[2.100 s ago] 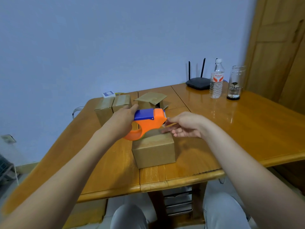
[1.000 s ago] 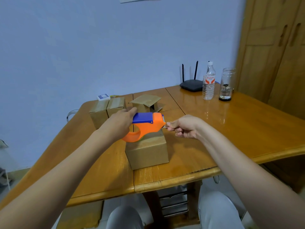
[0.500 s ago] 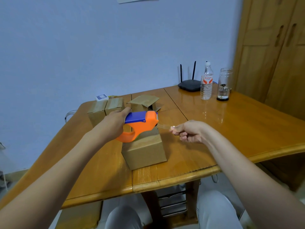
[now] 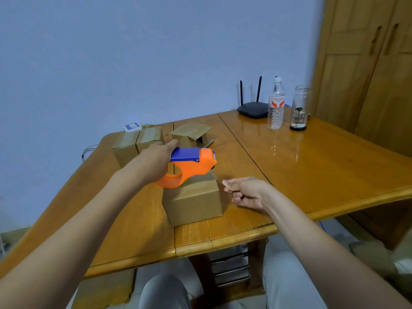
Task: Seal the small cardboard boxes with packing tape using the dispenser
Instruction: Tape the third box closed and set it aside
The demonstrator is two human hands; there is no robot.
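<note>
- A black router [image 4: 253, 109] with two upright aerials sits at the far edge of the wooden desk [image 4: 323, 166], against the blue wall [image 4: 133, 59].
- A clear plastic water bottle [image 4: 276, 103] with an orange-and-white label stands just right of the router.
- A glass jar [image 4: 300, 108] stands beside the bottle, near the far right corner.
- A small blue-and-white card box [image 4: 132, 127] lies at the far left edge.
- A wooden wardrobe [image 4: 367, 70] rises behind the right side.
</note>
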